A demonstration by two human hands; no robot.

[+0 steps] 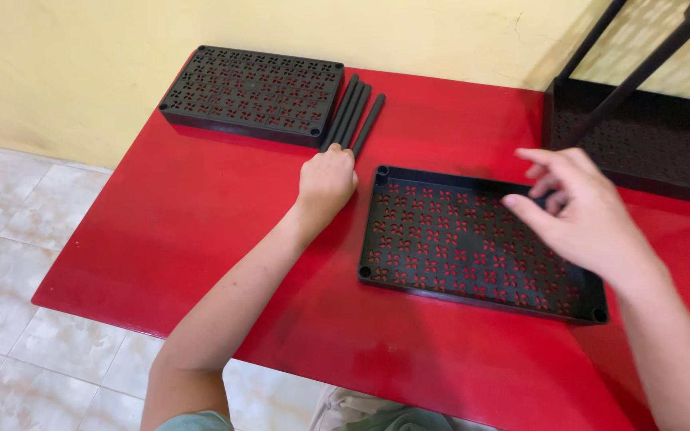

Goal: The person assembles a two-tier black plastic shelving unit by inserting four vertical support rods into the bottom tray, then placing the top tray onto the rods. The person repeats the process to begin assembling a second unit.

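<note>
Head view, looking down on a red table [201, 223] set against a yellow wall [57, 72]; tiled floor [9, 239] shows at the left of frame.

Left hand [326, 182], centre of frame: fingers curled together over the near ends of a bundle of black rods [354, 118] that runs up toward top centre. Whether the grip is closed on the rods, cannot tell.

Rods lie just beside the right edge of a perforated black tray [253, 92], upper left, lying rim down near the table's back edge.

Right hand [580, 215], right of centre: raised above the far right part of a second perforated tray [457, 239], fingers loosely bent, thumb and forefinger close, nothing seen between them. This tray lies rim up, sockets at its corners.

Assembled black rack [648, 136], upper right, crowds the table's far right corner.

Open red surface lies lower left and along the near edge
</note>
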